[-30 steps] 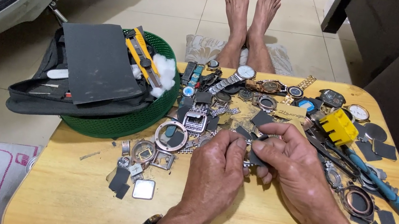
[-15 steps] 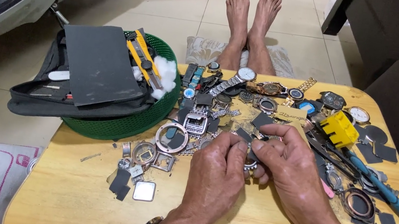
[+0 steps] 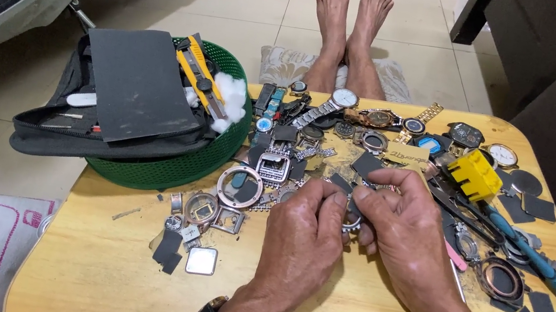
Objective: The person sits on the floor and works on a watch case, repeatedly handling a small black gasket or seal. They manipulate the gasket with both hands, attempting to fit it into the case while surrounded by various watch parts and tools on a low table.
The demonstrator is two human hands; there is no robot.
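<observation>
My left hand (image 3: 302, 239) and my right hand (image 3: 404, 233) meet over the middle of a low wooden table (image 3: 107, 278). Together they pinch a small round metal watch part (image 3: 351, 222), mostly hidden by the fingers. A small dark square piece (image 3: 342, 183) sticks up at my left fingertips. A black watch sits on my left wrist. Loose watch cases, bezels and bands (image 3: 269, 166) lie scattered just beyond my hands.
A green basket (image 3: 163, 167) at the left holds a black tool pouch, a yellow knife and cotton. A yellow block (image 3: 474, 174), blue-handled pliers (image 3: 539, 260) and dark squares lie right. My bare feet (image 3: 355, 3) rest on the floor beyond. A scooter stands far left.
Both hands stay together on the small part; the fingers shift slightly. The view has barely moved.
</observation>
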